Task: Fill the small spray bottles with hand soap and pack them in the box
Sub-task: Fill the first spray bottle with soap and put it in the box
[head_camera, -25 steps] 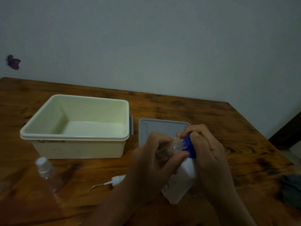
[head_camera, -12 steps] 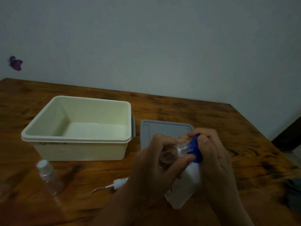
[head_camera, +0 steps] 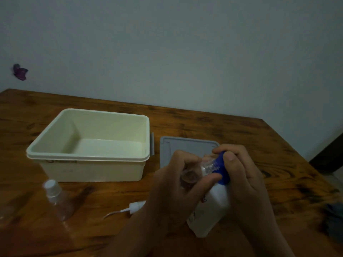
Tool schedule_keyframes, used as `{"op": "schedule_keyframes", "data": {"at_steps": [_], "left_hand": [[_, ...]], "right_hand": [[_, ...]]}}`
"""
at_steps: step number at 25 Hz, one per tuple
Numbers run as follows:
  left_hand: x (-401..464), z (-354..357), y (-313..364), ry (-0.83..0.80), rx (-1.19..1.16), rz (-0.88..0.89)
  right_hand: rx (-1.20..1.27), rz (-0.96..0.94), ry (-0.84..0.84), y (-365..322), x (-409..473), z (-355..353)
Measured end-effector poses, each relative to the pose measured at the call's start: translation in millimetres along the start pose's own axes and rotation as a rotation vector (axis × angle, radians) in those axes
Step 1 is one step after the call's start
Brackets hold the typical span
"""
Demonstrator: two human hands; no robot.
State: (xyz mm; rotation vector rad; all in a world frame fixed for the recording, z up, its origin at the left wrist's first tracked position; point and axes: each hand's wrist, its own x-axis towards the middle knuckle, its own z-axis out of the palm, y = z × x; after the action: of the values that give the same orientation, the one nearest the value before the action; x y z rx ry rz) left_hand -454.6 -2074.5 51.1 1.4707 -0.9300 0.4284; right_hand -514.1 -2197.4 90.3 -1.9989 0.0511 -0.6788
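Both hands stay lower right: left hand (head_camera: 176, 184) fingers still pinch small spray bottle (head_camera: 202, 168); right hand (head_camera: 241, 175) still grips soap bottle (head_camera: 209, 208), blue cap (head_camera: 221, 166) unmoved.

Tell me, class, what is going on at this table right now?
A person is filling a small clear bottle, gripped in the left hand, from a white soap bottle with a blue nozzle, held in the right hand. Another capped spray bottle stands by the empty cream box; nothing is packed yet.

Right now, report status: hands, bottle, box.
Left hand grips small spray bottle; right hand holds soap bottle, blue spout at its neck. Box open, nothing inside. Nothing in the way.
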Motion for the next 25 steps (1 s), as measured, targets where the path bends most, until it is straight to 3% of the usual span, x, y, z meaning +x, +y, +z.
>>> {"op": "schedule_keyframes", "data": {"at_steps": [25], "left_hand": [[0.3,-2.3,1.6,-0.006,0.011,-0.016]], "right_hand": [[-0.005,-0.025,-0.007,0.2,0.3,0.0]]}}
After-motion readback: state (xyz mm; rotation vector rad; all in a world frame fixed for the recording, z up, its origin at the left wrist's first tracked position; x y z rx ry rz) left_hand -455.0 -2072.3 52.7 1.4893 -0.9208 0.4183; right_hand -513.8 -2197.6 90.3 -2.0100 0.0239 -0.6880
